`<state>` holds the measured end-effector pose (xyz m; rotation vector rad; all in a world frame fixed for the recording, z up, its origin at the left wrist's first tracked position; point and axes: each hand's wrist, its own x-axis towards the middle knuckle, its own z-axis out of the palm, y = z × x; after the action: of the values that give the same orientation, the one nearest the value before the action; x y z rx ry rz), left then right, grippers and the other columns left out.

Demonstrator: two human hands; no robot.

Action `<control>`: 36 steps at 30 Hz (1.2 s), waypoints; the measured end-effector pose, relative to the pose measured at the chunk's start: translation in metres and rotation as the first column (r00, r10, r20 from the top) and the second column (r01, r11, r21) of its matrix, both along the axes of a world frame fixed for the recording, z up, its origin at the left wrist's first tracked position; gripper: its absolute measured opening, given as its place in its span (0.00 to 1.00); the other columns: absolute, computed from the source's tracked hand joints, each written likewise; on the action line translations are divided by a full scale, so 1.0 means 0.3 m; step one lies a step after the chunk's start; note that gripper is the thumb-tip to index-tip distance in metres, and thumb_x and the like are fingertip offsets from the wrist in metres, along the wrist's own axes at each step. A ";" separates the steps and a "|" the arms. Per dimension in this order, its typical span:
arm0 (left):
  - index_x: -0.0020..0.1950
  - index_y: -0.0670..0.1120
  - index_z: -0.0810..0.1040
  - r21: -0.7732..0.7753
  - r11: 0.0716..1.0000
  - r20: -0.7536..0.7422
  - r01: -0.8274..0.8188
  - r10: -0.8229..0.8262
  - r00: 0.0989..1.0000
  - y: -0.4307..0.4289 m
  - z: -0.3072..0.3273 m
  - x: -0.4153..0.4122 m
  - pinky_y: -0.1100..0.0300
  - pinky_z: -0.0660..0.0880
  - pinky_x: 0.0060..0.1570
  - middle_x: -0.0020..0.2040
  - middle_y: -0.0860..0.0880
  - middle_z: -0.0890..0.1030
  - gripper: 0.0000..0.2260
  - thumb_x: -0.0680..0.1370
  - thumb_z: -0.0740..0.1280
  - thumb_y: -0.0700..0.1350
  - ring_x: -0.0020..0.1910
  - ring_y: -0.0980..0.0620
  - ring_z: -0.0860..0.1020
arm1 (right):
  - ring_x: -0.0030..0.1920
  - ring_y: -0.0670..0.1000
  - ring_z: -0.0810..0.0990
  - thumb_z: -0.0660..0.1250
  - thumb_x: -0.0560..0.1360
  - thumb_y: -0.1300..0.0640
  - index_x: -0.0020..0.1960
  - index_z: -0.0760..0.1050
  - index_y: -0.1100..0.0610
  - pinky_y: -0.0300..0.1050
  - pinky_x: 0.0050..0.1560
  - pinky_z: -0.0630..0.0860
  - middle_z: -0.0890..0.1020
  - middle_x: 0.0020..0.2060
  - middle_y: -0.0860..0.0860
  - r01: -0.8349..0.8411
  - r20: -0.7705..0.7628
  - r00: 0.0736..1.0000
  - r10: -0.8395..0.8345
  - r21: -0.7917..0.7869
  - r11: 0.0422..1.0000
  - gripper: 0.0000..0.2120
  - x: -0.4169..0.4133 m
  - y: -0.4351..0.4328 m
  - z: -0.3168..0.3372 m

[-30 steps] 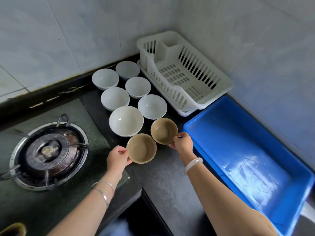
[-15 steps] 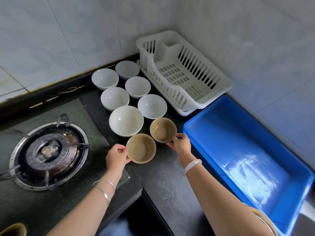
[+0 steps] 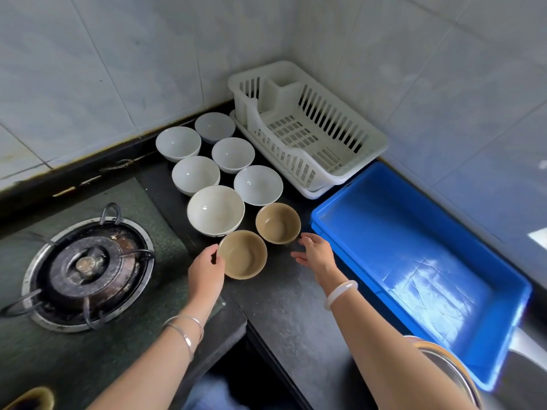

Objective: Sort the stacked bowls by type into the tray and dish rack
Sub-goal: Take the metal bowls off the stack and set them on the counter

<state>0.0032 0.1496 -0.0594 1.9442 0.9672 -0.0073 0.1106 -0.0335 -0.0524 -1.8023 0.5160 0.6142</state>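
Two tan bowls stand on the dark counter: the near one (image 3: 243, 254) and the far one (image 3: 278, 222). Behind them stand several white bowls, the largest (image 3: 215, 209) nearest. My left hand (image 3: 206, 269) touches the left rim of the near tan bowl with thumb and fingers. My right hand (image 3: 316, 253) hovers open just right of the far tan bowl, fingers spread, apart from it. The white dish rack (image 3: 307, 125) sits in the corner with nothing in it. The blue tray (image 3: 414, 255) lies to the right, also bare inside.
A gas burner (image 3: 87, 269) sits at the left on the stove top. Tiled walls close the back and right. A metal bowl rim (image 3: 447, 368) shows at the lower right near the tray's front corner. The counter's front edge runs beneath my forearms.
My right hand has let go of the far tan bowl and drawn back a little to the right, now open. My left hand stays at the near tan bowl.
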 end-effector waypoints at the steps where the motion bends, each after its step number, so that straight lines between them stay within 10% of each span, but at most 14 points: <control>1: 0.66 0.45 0.74 0.025 1.000 0.010 0.015 -0.015 1.000 -0.011 0.011 -0.003 0.53 0.71 0.59 0.64 0.44 0.77 0.16 0.79 0.59 0.41 0.63 0.44 0.74 | 0.43 0.49 0.82 0.57 0.81 0.56 0.66 0.71 0.55 0.36 0.39 0.79 0.76 0.60 0.53 -0.012 0.023 1.000 0.013 -0.011 1.000 0.14 -0.014 -0.017 0.011; 9: 0.61 0.46 0.77 -0.101 0.955 0.166 0.280 -0.261 0.951 -0.230 0.110 0.032 0.64 0.68 0.53 0.60 0.48 0.80 0.13 0.79 0.59 0.39 0.55 0.55 0.75 | 0.41 0.46 0.83 0.57 0.79 0.57 0.50 0.77 0.50 0.43 0.48 0.80 0.83 0.47 0.48 -0.082 0.228 0.966 0.120 -0.171 0.982 0.10 -0.205 -0.271 0.115; 19: 0.59 0.47 0.78 -0.064 0.552 0.152 0.831 -0.818 0.555 -0.719 0.114 -0.030 0.69 0.69 0.51 0.58 0.51 0.81 0.11 0.78 0.64 0.42 0.54 0.56 0.78 | 0.48 0.58 0.81 0.64 0.75 0.57 0.51 0.79 0.53 0.46 0.43 0.70 0.85 0.46 0.55 0.219 0.267 0.962 -0.053 -0.647 0.730 0.07 -0.528 -0.737 0.180; 24: 0.61 0.47 0.77 0.007 0.401 0.155 0.916 -0.905 0.396 -0.890 0.095 -0.082 0.63 0.72 0.54 0.56 0.49 0.79 0.13 0.77 0.65 0.42 0.51 0.53 0.78 | 0.52 0.59 0.78 0.64 0.76 0.54 0.52 0.78 0.56 0.48 0.43 0.71 0.80 0.51 0.55 0.218 0.225 0.973 -0.057 -0.798 0.562 0.08 -0.666 -0.854 0.159; 36: 0.66 0.48 0.73 0.113 0.325 0.102 0.939 -0.944 0.315 -0.962 0.044 -0.095 0.68 0.65 0.50 0.54 0.55 0.66 0.17 0.77 0.64 0.41 0.48 0.59 0.70 | 0.46 0.60 0.78 0.69 0.72 0.54 0.51 0.72 0.58 0.45 0.37 0.66 0.78 0.48 0.55 0.198 0.176 0.980 -0.092 -0.841 0.503 0.12 -0.699 -0.865 0.129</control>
<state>-0.0253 -0.1389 -0.0463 2.2303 -0.4447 -0.5265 -0.0991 -0.2930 -0.0138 -2.6810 1.0139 0.0868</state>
